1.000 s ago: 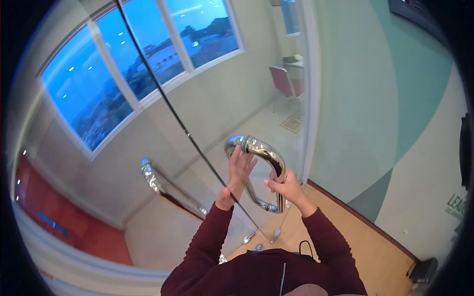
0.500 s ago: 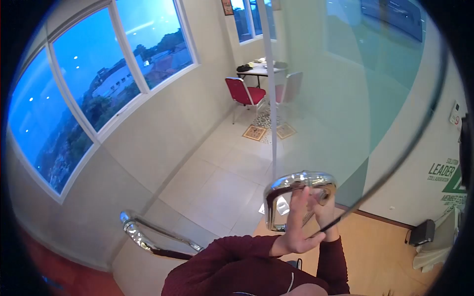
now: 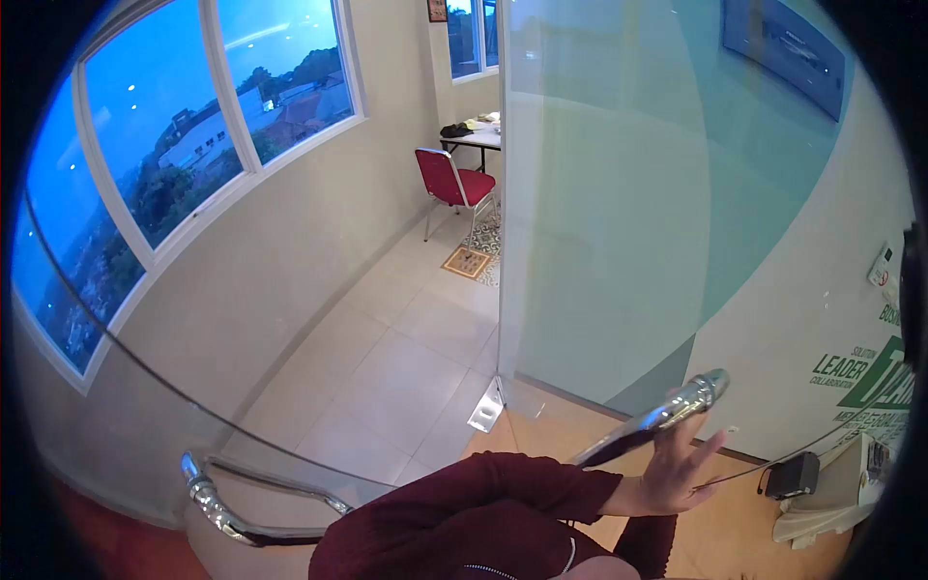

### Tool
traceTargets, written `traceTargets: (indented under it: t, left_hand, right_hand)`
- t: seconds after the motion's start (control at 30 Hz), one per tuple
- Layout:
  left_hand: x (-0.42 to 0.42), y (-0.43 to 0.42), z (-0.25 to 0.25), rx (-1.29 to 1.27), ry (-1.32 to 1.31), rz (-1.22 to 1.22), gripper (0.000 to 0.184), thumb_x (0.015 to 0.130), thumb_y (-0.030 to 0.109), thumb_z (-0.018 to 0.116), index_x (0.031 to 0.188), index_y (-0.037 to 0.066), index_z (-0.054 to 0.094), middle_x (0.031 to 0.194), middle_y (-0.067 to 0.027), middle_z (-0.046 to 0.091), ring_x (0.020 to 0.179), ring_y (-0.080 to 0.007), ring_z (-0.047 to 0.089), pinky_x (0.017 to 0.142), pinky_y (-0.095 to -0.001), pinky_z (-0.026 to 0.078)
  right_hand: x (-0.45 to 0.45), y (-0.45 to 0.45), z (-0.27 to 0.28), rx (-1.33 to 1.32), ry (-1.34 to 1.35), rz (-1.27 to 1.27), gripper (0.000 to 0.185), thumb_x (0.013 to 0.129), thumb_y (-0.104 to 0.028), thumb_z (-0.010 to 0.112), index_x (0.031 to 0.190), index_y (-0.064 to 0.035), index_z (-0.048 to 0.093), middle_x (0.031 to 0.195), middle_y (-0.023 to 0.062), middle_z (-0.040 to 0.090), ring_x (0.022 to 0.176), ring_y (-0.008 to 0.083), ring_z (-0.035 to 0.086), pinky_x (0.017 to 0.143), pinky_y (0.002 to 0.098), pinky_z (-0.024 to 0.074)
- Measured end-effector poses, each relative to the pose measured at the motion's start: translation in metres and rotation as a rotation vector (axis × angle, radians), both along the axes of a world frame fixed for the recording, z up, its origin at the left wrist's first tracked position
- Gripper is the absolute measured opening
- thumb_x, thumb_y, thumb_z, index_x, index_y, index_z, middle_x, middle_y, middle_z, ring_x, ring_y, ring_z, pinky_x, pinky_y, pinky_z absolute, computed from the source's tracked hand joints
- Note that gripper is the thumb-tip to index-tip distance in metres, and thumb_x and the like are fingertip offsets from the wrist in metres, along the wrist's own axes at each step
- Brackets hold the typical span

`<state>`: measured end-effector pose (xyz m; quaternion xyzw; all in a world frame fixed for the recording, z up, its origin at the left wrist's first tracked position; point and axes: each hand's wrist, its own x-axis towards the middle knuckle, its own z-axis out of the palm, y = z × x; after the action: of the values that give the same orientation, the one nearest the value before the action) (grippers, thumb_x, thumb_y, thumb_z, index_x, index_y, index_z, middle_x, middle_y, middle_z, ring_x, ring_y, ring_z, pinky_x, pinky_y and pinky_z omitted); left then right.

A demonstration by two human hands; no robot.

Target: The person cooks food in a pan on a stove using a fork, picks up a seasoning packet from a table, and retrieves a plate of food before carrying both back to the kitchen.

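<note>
A shiny metal door handle [image 3: 657,420] juts from a glass door [image 3: 599,213] right of centre. My left hand [image 3: 667,476], in a dark red sleeve, reaches across to the right and lies just below this handle. Its fingers are spread, and the upper ones overlap the metal. Whether they touch it or only pass in front, I cannot tell. Of my right arm, only the dark sleeve [image 3: 650,546] shows clearly, beneath my left wrist. The right hand is mostly hidden behind the left. A second metal door handle [image 3: 217,507] stands at lower left, apart from both hands.
A metal floor fitting [image 3: 486,404] lies by the glass door's lower edge. Farther back are a red chair [image 3: 454,181], a table [image 3: 474,138] and a patterned mat [image 3: 466,262]. Windows [image 3: 164,135] line the left wall. A black box [image 3: 791,476] stands at right.
The right-hand handle and glass door have swung, and the handle now sits farther right and tilted. My left hand moved right with it. My right hand, visible earlier, is now mostly covered.
</note>
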<state>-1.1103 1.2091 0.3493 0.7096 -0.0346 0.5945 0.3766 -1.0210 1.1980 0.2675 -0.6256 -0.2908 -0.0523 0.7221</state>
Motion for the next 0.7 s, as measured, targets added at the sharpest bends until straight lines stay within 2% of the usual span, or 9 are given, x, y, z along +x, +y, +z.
traceTargets:
  t: [0.1, 0.23, 0.37, 0.4, 0.47, 0.5, 0.57, 0.63, 0.7]
  left_hand:
    - [0.01, -0.001, -0.027, 0.18, 0.007, -0.2, 0.078, 0.076, 0.02, 0.062, 0.139, 0.015, 0.018, 0.142, -0.023, 0.014, 0.131, -0.045, 0.01, 0.101, -0.0619, 0.006]
    - [-0.016, 0.037, -0.109, 0.577, 0.503, -0.979, 0.051, 0.085, 0.022, 0.05, 0.132, 0.009, 0.035, 0.145, -0.0193, 0.012, 0.133, -0.0368, 0.013, 0.106, -0.0474, 0.019]
    - [-0.043, 0.135, -0.227, -0.146, 1.514, -1.338, 0.043, 0.087, 0.033, 0.048, 0.12, 0.006, 0.048, 0.124, -0.0214, 0.046, 0.115, -0.032, 0.044, 0.094, -0.0382, 0.035]
    - [-0.06, 0.169, -0.257, 0.053, 1.32, -1.027, 0.043, 0.082, 0.03, 0.054, 0.115, 0.002, 0.051, 0.103, -0.0198, 0.059, 0.095, -0.0313, 0.058, 0.081, -0.0411, 0.045]
    - [-0.098, 0.252, -0.294, 0.341, 1.483, -0.493, 0.042, 0.079, 0.033, 0.055, 0.109, 0.004, 0.054, 0.102, -0.0207, 0.058, 0.096, -0.0331, 0.056, 0.079, -0.0415, 0.045]
    - [-0.115, 0.298, -0.271, 0.304, 1.736, -0.311, 0.042, 0.079, 0.036, 0.054, 0.108, 0.005, 0.054, 0.103, -0.02, 0.058, 0.102, -0.033, 0.054, 0.082, -0.0409, 0.044]
    - [-0.156, 0.381, -0.247, -0.15, 1.656, -0.058, 0.047, 0.081, 0.041, 0.051, 0.112, 0.006, 0.051, 0.106, -0.0196, 0.057, 0.101, -0.0341, 0.054, 0.083, -0.0427, 0.044]
    - [-0.192, 0.472, -0.263, -0.286, 1.551, -0.003, 0.051, 0.082, 0.045, 0.048, 0.116, 0.007, 0.049, 0.108, -0.0195, 0.056, 0.102, -0.0355, 0.053, 0.083, -0.046, 0.043]
    - [-0.215, 0.551, -0.242, -0.166, 1.859, 0.166, 0.05, 0.083, 0.044, 0.047, 0.116, 0.007, 0.048, 0.108, -0.0195, 0.056, 0.101, -0.0361, 0.054, 0.083, -0.0474, 0.043]
  right_hand:
    - [0.028, -0.001, -0.001, -0.025, -0.087, -0.116, 0.029, 0.071, -0.01, 0.067, 0.093, -0.0019, 0.05, 0.082, 0.0054, 0.051, 0.08, 0.0137, 0.05, 0.074, 0.028, 0.0426]
    - [0.076, 0.012, 0.002, -0.133, -0.262, -0.167, 0.026, 0.071, -0.009, 0.067, 0.091, -0.0023, 0.05, 0.08, 0.0046, 0.05, 0.08, 0.0137, 0.049, 0.075, 0.0276, 0.0417]
    - [0.096, -0.006, 0.01, -0.551, -0.28, -0.01, 0.018, 0.071, -0.018, 0.06, 0.076, -0.0059, 0.048, 0.072, 0.0036, 0.045, 0.071, 0.0157, 0.046, 0.066, 0.0299, 0.0388]
    - [0.094, -0.004, 0.0, -0.359, -0.103, 0.081, 0.024, 0.069, -0.025, 0.06, 0.075, -0.0062, 0.046, 0.071, 0.0036, 0.044, 0.067, 0.0162, 0.044, 0.064, 0.0314, 0.038]
    - [0.068, 0.002, 0.026, -0.556, 0.011, 0.079, 0.048, 0.073, -0.054, 0.058, 0.072, -0.007, 0.046, 0.07, 0.0031, 0.043, 0.066, 0.0139, 0.041, 0.062, 0.0269, 0.0354]
    - [0.058, 0.019, 0.033, -0.595, 0.035, 0.075, 0.048, 0.073, -0.053, 0.058, 0.072, -0.0069, 0.046, 0.07, 0.0032, 0.043, 0.066, 0.014, 0.041, 0.062, 0.027, 0.0357]
    - [0.04, 0.061, 0.033, -0.665, 0.072, 0.046, 0.046, 0.074, -0.052, 0.058, 0.073, -0.0068, 0.046, 0.07, 0.0035, 0.044, 0.066, 0.0143, 0.042, 0.062, 0.0273, 0.0362]
    - [0.027, 0.117, 0.024, -0.732, 0.129, 0.048, 0.045, 0.074, -0.05, 0.057, 0.074, -0.0067, 0.047, 0.07, 0.0039, 0.044, 0.065, 0.0146, 0.043, 0.061, 0.0276, 0.0368]
    - [0.02, 0.181, 0.006, -0.81, 0.193, 0.082, 0.044, 0.075, -0.049, 0.057, 0.075, -0.0065, 0.047, 0.07, 0.0042, 0.045, 0.065, 0.0148, 0.043, 0.061, 0.028, 0.0374]
